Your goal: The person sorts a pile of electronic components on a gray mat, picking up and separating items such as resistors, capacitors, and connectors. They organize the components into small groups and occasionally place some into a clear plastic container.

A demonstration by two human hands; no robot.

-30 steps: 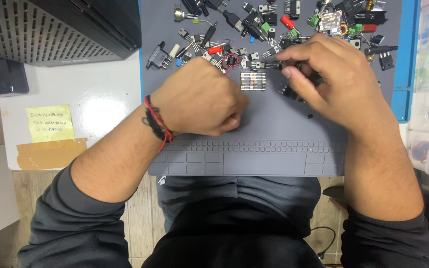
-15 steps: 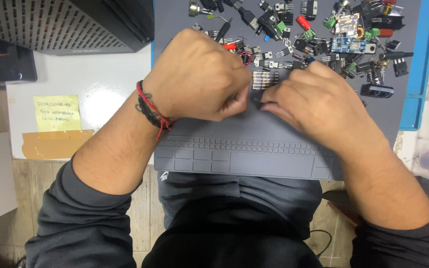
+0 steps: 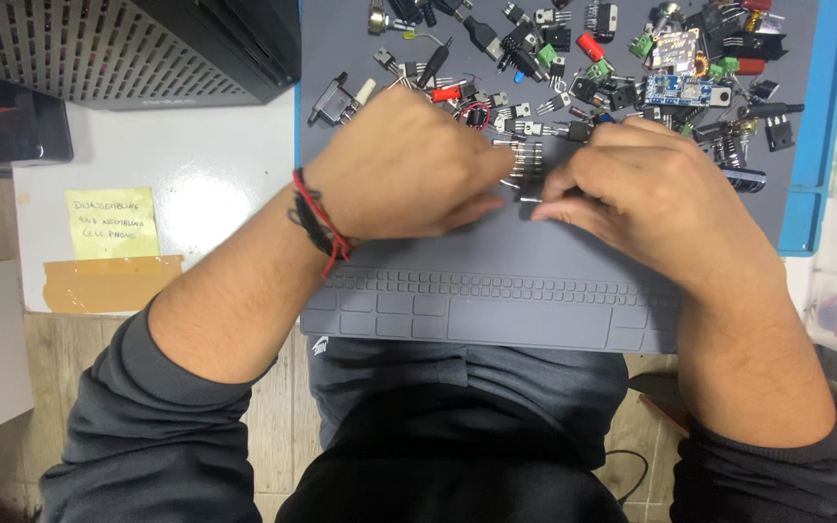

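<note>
- Our left hand (image 3: 409,165) is curled over the grey mat (image 3: 496,261) on the worktop; we cannot tell whether its fingertips grip anything.
- Between our hands lies a small component with metal leads (image 3: 525,163), just beside both sets of fingertips.
- We judge it light, stiff-bodied, with thin bendable leads; best pinched by the body.
- Our right hand (image 3: 656,194) is clenched in a pinch; what it grips is hidden.

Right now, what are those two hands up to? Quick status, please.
Left hand and right hand meet, fingertips pinching a small metal-legged part. Grey mat beneath. Loose components crowd just beyond.
</note>
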